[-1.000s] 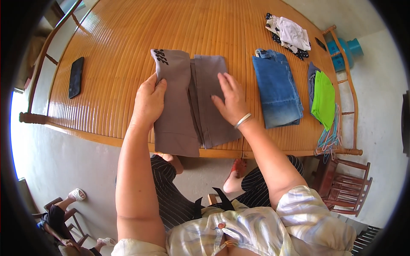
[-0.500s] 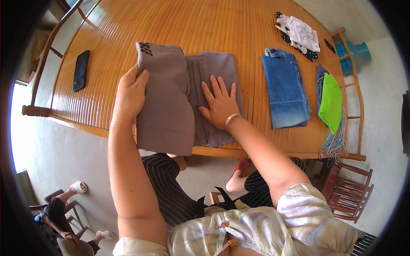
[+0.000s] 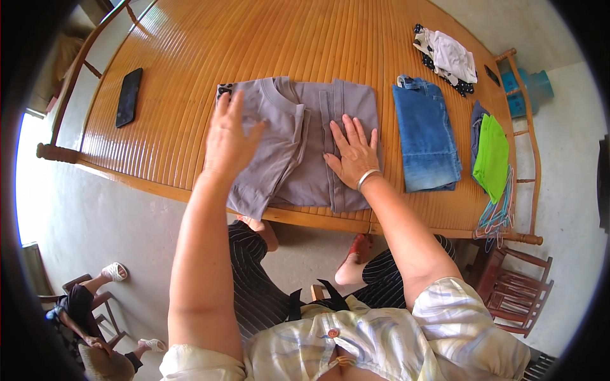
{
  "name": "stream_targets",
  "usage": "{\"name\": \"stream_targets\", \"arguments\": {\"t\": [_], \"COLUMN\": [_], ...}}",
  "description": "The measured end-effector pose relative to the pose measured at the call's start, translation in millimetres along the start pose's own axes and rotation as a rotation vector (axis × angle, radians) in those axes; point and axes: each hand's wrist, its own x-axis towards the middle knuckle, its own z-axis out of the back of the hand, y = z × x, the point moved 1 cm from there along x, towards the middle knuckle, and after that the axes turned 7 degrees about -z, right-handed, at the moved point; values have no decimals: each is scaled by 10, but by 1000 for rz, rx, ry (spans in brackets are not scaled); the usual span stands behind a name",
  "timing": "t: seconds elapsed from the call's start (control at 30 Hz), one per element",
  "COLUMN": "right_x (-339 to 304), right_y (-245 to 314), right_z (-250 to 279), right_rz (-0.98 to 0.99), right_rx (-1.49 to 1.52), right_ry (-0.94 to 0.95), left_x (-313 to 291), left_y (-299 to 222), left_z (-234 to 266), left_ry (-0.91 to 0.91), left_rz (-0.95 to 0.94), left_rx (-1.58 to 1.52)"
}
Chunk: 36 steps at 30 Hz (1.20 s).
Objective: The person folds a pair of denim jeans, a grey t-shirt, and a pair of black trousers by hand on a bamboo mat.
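A grey-mauve T-shirt lies partly folded at the front of the slatted wooden bed. Its ribbed neckline faces up near the top, and dark print shows at the upper left corner. Over the left part of the shirt, my left hand has its fingers apart and grips nothing; whether it touches the cloth I cannot tell. My right hand, with a bracelet at the wrist, rests flat on the folded right part, fingers spread.
Folded blue jeans lie right of the shirt. Beyond are a white and dotted garment pile, a bright green cloth and hangers. A black phone lies left. Another person sits at lower left.
My left hand has let go of the shirt's left edge, and that flap now lies opened out to the left, showing the neckline. My right hand has shifted slightly right, still flat on the cloth.
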Motion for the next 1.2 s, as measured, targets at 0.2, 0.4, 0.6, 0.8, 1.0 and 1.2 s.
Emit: {"name": "stream_targets", "arguments": {"t": [0.2,0.4,0.6,0.8,1.0,1.2], "right_x": [12,98,96,163,177,-66], "right_y": [-65,-233,-307,196,414,326], "right_z": [-4,13,58,84,196,239], "right_rz": [-62,-107,-45,-186,-283,-245], "right_rx": [17,1,-32,-46,-6,-35], "right_ry": [-6,-66,32,127,205,260], "left_x": [31,-59,-79,10,-5,-369], "left_y": [345,403,327,530,171,-448], "left_z": [215,160,-50,114,-109,-701], "left_ry": [208,558,388,57,-65,348], "left_rz": [691,728,350,403,-56,-77], "left_rx": [-249,-595,-205,-50,130,301]}}
